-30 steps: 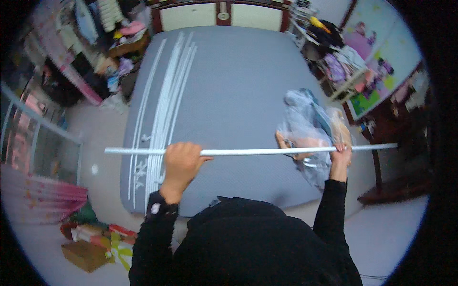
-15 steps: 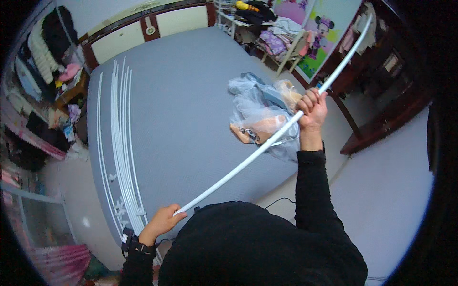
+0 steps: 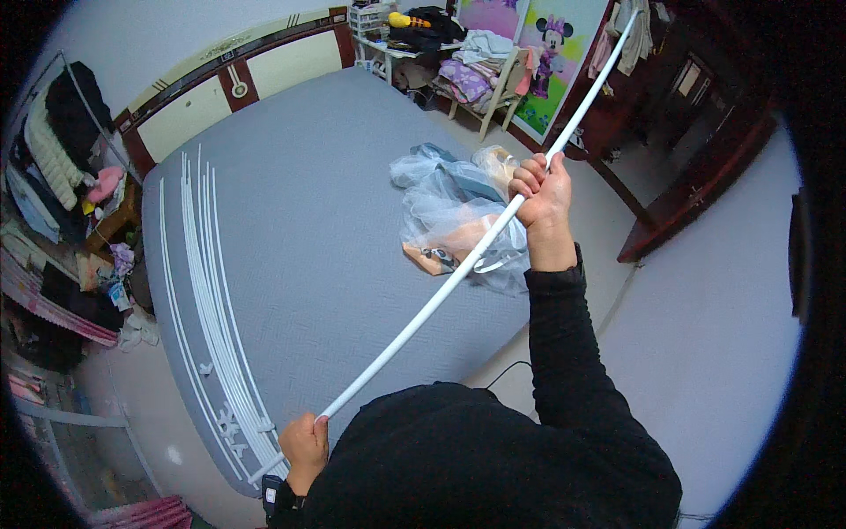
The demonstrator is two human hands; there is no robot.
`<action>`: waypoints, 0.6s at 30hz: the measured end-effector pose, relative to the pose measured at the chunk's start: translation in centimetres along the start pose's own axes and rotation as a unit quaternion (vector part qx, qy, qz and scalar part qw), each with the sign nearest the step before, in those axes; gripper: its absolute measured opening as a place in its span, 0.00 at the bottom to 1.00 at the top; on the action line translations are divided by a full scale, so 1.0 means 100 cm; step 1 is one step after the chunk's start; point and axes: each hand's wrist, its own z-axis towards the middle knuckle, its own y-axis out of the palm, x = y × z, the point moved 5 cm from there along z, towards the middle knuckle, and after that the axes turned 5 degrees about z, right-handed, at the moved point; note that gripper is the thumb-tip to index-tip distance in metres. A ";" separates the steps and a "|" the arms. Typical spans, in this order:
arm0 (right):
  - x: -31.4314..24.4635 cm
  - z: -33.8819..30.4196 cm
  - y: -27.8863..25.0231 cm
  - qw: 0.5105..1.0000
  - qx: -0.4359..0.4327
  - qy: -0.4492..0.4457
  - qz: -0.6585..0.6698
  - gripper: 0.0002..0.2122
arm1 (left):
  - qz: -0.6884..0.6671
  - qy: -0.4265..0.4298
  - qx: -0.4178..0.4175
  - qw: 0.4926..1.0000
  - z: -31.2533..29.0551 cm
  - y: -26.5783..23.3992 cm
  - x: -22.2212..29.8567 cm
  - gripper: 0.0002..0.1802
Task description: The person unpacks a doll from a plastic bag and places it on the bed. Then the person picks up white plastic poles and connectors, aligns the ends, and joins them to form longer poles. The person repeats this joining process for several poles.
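White rod point(image 3: 427, 309), just swung from level to a slant.
Left hand point(image 3: 304, 448) near, right hand point(image 3: 544, 201) farther out, both closed round it above the bed point(image 3: 308, 220); it now reaches outward, not across.

White pole point(image 3: 430, 306), long, slim, diagonal (lower left to upper right)

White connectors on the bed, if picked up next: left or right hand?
Left hand, likely: it looks much nearer the white connectors, though it grips the long white pole. The right hand grips the pole too, farther away.
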 end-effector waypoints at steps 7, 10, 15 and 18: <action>0.009 -0.010 0.016 0.958 -0.226 0.103 0.146 0.20 | -0.192 -0.118 -0.308 0.924 -0.023 0.047 -0.017 0.32; 0.013 -0.014 0.027 0.918 -0.302 0.136 0.216 0.20 | -0.239 -0.168 -0.361 0.886 -0.034 0.056 -0.025 0.34; 0.018 -0.021 0.033 0.909 -0.331 0.137 0.214 0.18 | -0.261 -0.168 -0.321 0.895 -0.025 0.046 -0.016 0.30; 0.022 -0.021 0.030 0.947 -0.260 0.114 0.149 0.17 | -0.238 -0.102 -0.239 0.936 -0.010 0.034 0.009 0.28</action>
